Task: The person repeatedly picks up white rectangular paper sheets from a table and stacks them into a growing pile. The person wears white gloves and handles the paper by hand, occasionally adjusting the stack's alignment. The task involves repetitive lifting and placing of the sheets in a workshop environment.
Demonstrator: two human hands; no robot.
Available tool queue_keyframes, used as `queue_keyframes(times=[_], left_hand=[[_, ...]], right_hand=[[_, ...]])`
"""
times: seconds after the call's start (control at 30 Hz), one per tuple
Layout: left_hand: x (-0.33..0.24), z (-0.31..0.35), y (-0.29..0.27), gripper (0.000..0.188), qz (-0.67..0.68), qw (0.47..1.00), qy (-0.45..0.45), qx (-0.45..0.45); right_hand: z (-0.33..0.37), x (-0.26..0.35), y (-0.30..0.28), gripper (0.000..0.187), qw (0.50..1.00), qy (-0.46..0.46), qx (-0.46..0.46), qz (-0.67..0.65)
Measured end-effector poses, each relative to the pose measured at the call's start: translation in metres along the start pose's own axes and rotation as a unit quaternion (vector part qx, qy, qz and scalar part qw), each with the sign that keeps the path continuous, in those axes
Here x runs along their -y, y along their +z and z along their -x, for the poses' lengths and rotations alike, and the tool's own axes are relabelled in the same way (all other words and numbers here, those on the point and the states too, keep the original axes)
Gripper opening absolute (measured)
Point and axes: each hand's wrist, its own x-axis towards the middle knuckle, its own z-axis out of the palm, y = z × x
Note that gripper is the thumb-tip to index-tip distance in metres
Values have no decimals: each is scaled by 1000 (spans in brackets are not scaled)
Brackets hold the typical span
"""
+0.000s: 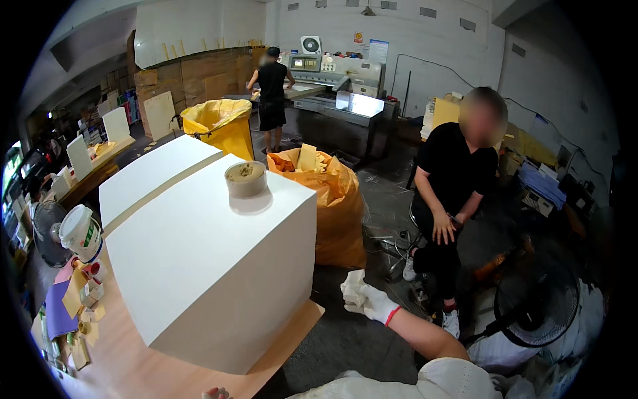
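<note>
My right hand (pixel 376 304), in a white glove with a red cuff, is held out past the table's right edge. Its fingers are closed around a crumpled white cloth or paper (pixel 353 287). Only a few fingertips of my left hand (pixel 216 394) show at the lower edge, near the table's front; what they do is hidden. Ahead stand tall white stacks (pixel 199 246) of what looks like paper or board, split by a narrow gap. On the nearer stack sits a round clear-sided thing with a brown top (pixel 246 178).
The stacks rest on a wooden table (pixel 126 319) with a white bucket (pixel 81 233) and scraps at left. Beyond are an orange sack (pixel 339 213) and a yellow bin bag (pixel 226 120). A person sits at right near a black fan (pixel 538 299); another stands at a machine (pixel 332 73).
</note>
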Motion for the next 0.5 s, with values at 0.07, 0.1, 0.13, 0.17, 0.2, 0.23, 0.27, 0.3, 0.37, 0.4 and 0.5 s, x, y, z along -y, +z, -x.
queue_keyframes(times=[0.07, 0.1, 0.13, 0.17, 0.2, 0.23, 0.27, 0.3, 0.37, 0.4, 0.5], left_hand=[[3, -2, 16, 40, 6, 998, -46, -46], [6, -8, 26, 40, 6, 996, -59, -61], [9, -9, 38, 39, 11, 994, -74, -79], [12, -14, 52, 39, 10, 992, -87, -93], [16, -20, 66, 38, 13, 989, -96, -108], [20, -23, 81, 38, 20, 986, -103, -129], [23, -29, 98, 38, 26, 983, -110, -147], [27, -34, 116, 37, 33, 978, -118, -167], [35, -45, 155, 37, 50, 969, -123, -211], [33, -49, 175, 36, 55, 962, -123, -239], [27, -50, 242, 35, 72, 933, -138, -325]], right_hand=[[-36, 29, -14, 43, 1000, 15, 7, 21], [-55, 40, -25, 44, 1000, 13, 6, 5], [-76, 52, -36, 44, 1000, 17, -13, -7], [-107, 64, -58, 44, 998, 45, -25, -21], [-138, 81, -71, 44, 999, 42, -19, -15], [-172, 101, -82, 44, 999, 41, -11, -8], [-209, 124, -91, 39, 998, 35, 26, -44], [-244, 150, -90, 39, 998, 4, 26, -59], [-335, 205, -100, 39, 1000, -13, -26, -8], [-369, 236, -84, 39, 997, -55, -48, 24], [-511, 300, -71, 40, 944, -193, -210, 167]])
